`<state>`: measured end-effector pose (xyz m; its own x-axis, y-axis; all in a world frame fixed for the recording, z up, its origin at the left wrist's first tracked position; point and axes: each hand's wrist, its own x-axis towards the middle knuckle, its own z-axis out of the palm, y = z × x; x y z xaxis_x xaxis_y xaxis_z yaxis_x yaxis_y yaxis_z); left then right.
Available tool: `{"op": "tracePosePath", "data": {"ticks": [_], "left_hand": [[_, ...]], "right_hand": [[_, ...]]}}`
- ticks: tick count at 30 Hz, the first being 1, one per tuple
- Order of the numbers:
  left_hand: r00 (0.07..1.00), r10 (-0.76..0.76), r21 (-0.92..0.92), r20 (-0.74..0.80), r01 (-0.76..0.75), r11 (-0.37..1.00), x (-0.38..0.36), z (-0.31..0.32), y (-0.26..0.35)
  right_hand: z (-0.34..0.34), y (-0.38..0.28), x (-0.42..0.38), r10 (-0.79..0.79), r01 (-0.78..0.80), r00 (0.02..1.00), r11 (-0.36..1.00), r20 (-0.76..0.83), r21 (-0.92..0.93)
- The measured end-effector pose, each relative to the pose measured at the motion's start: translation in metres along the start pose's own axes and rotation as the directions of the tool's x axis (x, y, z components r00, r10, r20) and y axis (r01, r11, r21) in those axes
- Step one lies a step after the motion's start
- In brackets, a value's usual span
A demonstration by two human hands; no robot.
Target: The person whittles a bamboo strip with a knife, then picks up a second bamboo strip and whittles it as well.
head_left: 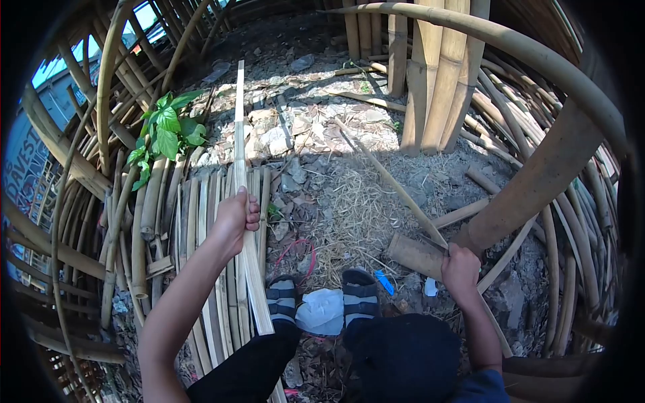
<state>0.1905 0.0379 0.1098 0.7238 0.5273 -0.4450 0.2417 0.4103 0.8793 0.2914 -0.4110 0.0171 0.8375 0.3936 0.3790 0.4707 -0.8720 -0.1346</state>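
My left hand (237, 217) is closed around a long pale bamboo slat (255, 285), which runs lengthwise away from me, its near end close to my knee. Under it lies a row of split bamboo slats (201, 221) on the ground. To the right, my right hand (461, 270) is closed on a long thin bamboo strip (393, 181) that slants off to the far left and shows again below the fist. A thin dark edge sticks out beside those fingers; I cannot tell what it is. A wide bamboo piece (414, 255) lies just left of this hand.
A thick bamboo pole (531, 174) leans at the right, with upright poles (440, 80) behind. Curved bamboo canes (591, 235) line the right edge. Green leaves (164, 127) grow at the left. My sandalled feet flank a white crumpled sheet (321, 311); a blue wrapper (384, 282) lies nearby.
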Motion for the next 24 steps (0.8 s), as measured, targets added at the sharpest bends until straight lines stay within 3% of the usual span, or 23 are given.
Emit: {"op": "tracePosePath", "data": {"ticks": [2, 4, 8, 10, 11, 13, 17, 19, 20, 22, 23, 24], "left_hand": [[1.000, 0.004, -0.009, 0.000, -0.004, 1.000, -0.003, 0.000, 0.004], [1.000, 0.001, -0.018, -0.002, -0.001, 1.000, -0.002, -0.003, 0.006], [1.000, 0.013, -0.038, 0.004, -0.013, 0.999, 0.001, -0.005, 0.007], [1.000, 0.019, -0.049, -0.014, -0.020, 0.999, -0.004, -0.005, 0.009], [0.999, 0.030, -0.040, -0.022, -0.031, 0.999, -0.008, -0.003, 0.009], [0.999, 0.039, -0.033, -0.037, -0.041, 0.999, -0.012, -0.003, 0.010], [0.999, 0.045, -0.031, -0.022, -0.045, 0.998, -0.008, -0.006, 0.007], [0.998, 0.049, -0.031, -0.039, -0.051, 0.998, -0.008, -0.005, 0.006], [0.998, 0.050, -0.033, -0.043, -0.052, 0.998, -0.010, -0.006, 0.006], [0.999, 0.048, -0.041, -0.016, -0.049, 0.998, -0.012, -0.006, 0.007], [0.998, 0.054, -0.049, -0.018, -0.055, 0.997, -0.012, -0.006, 0.008], [0.998, 0.052, -0.039, -0.024, -0.053, 0.998, -0.012, -0.006, 0.008]], "right_hand": [[0.002, -0.002, 0.006, 0.053, -0.053, 0.996, 0.999, -0.068, 0.004], [-0.005, -0.006, 0.009, 0.005, 0.031, 0.982, 0.982, -0.189, 0.185], [-0.001, -0.007, 0.006, 0.039, -0.031, 0.999, 0.974, -0.029, 0.226], [0.006, -0.003, 0.004, 0.084, -0.088, 0.996, 0.990, 0.036, 0.107], [0.007, -0.004, 0.002, 0.079, -0.082, 0.996, 0.990, 0.035, 0.111], [0.002, -0.005, -0.001, 0.057, -0.043, 0.992, 0.992, -0.114, 0.117], [-0.003, -0.001, -0.013, 0.135, -0.111, 0.987, 0.964, -0.085, 0.242], [-0.010, 0.001, -0.014, 0.139, -0.148, 0.989, 0.969, 0.059, 0.196], [-0.011, 0.001, -0.014, 0.135, -0.144, 0.989, 0.970, 0.059, 0.197], [-0.013, 0.004, -0.012, 0.280, -0.360, 0.916, 0.889, 0.287, 0.282], [-0.010, 0.009, -0.014, 0.273, -0.351, 0.920, 0.893, 0.281, 0.282], [-0.006, 0.012, -0.017, 0.262, -0.344, 0.933, 0.852, 0.248, 0.394]]}}
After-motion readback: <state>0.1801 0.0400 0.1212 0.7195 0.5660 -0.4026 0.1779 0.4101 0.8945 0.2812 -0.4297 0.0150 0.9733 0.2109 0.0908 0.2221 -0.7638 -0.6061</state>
